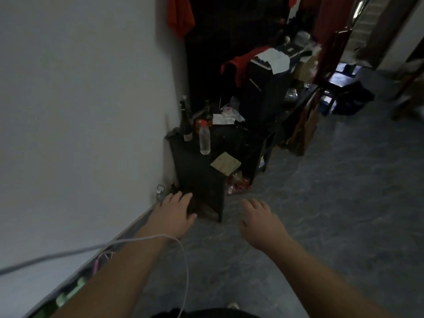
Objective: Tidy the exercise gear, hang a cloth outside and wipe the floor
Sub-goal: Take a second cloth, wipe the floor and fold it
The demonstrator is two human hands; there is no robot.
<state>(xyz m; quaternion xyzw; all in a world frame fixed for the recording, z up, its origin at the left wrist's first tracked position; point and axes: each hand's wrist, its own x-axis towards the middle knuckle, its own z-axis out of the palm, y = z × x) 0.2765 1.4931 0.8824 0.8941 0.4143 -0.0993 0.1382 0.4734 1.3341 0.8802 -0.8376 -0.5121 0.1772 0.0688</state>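
Observation:
Both my arms reach forward over the grey floor [309, 226]. My left hand [175, 213] is stretched out with relaxed fingers toward the foot of a low black stand [197, 171] by the wall, and holds nothing. My right hand [259, 220] hovers over the floor to the right of the stand, fingers loosely spread and empty. A folded tan cloth [225, 166] lies on the stand's front edge. No exercise gear can be made out in the dim light.
A clear plastic bottle [204, 140] and a dark glass bottle [185, 125] stand on the black stand. A white wall [80, 111] runs along the left. Behind are dark cluttered furniture, red cloths [180, 14], and a doorway at right. A white cord [183, 260] loops over my left forearm.

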